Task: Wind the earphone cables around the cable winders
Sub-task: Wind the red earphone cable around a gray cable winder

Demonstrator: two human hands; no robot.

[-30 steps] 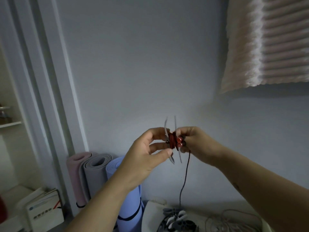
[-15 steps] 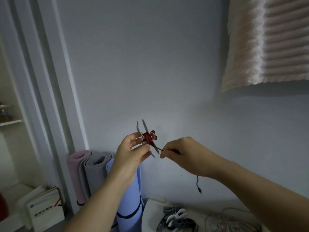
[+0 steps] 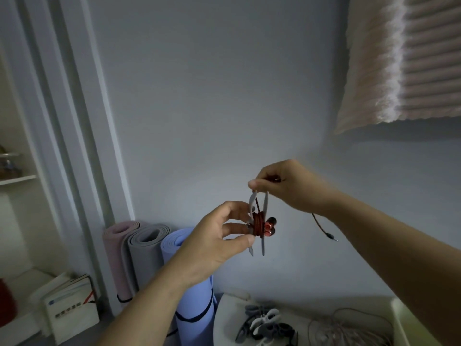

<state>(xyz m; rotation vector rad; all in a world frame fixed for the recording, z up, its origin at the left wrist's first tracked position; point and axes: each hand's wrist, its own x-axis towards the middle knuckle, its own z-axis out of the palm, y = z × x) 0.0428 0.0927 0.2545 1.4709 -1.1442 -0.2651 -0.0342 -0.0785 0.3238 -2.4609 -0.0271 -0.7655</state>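
- While held up in mid-air before a plain grey wall, well above the table: small grey cable winder, pinched at its middle between the thumb and curled fingers of the left hand.
- Wound tight round the winder's waist: red earphone cable, with two red earbuds bunched against the right side of the coil.
- Higher up: right hand, fingers curled, pinching the cable just above the tips of the upper flaps.
- Below that wrist: short loose tail ending in a plug, hanging free.
- Probably almost weightless; thin, limp cord, likely to spring off the coil unless kept taut.
- Flaps probably soft and bendy; best gripped at the hub, not by the tips.
- Earbuds and plug likely the fragile parts; safer to pull gently on the cord itself.
- Open air on every side of both hands; gap to the wall behind cannot be judged.
- Down on the table: heap of spare winders beside a pale tangled cable, with a white tub at the lower right, all well clear of the dangling plug.
- Off to the left: rolled mats standing against the wall and books lower down; at the upper right, a ribbed cloth, apart from the hands.
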